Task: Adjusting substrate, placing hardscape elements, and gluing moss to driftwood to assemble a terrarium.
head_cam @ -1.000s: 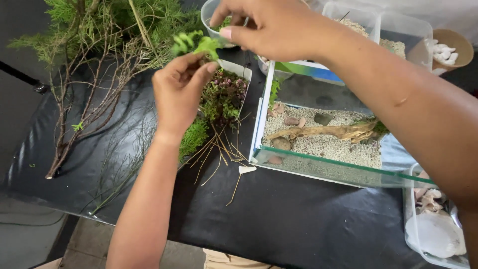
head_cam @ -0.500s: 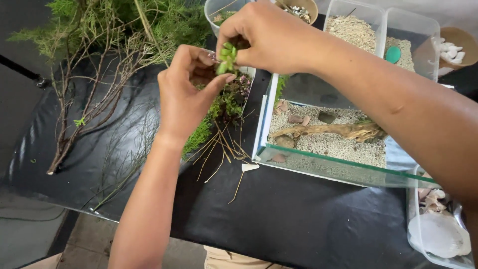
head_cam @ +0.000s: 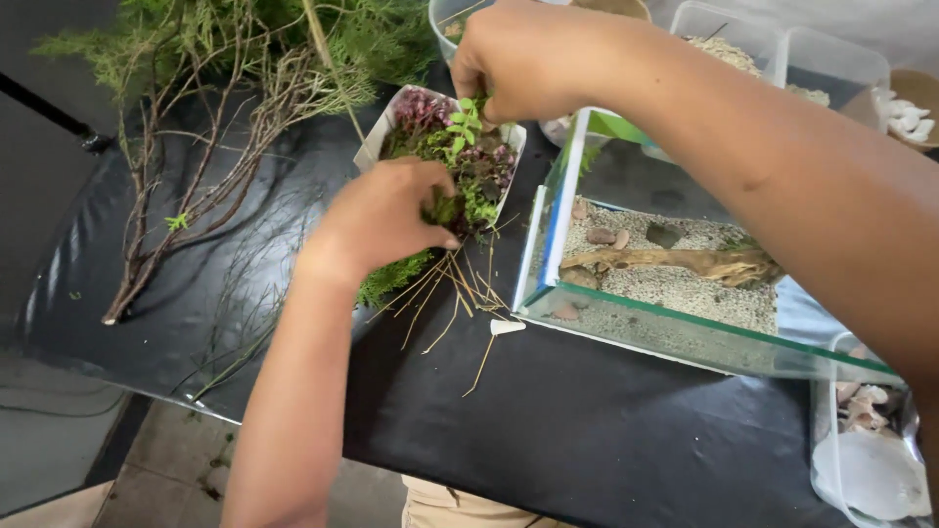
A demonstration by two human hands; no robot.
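Right hand point(head_cam: 533, 64) pinching a small green sprig point(head_cam: 462, 122) over the white tray point(head_cam: 377, 137) of plants, at 11 o'clock from the glass tank point(head_cam: 675, 337). Left hand point(head_cam: 386, 215) curled, pressing the clump down. Probably light, soft, easily snapped; best gripped low on the stem.

Setting: hobby worktable, home or small workshop type; aquascaping/terrarium setup. Exact building cannot tell.

Evidence:
- Table point(head_cam: 606, 440) covered in black sheet, tiled floor point(head_cam: 156, 469) visible near left.
- Glass tank point(head_cam: 675, 337) right of centre; gravel bed, stones, driftwood point(head_cam: 675, 262) inside.
- White tray point(head_cam: 377, 137) of mixed plants, green and purple, at centre.
- Branches point(head_cam: 196, 156) with fine green foliage spread far left.
- Clear tubs point(head_cam: 782, 59) of sand or gravel far right.
- Tub of shells point(head_cam: 871, 460) near right; bowl of white stones point(head_cam: 905, 112) far right.
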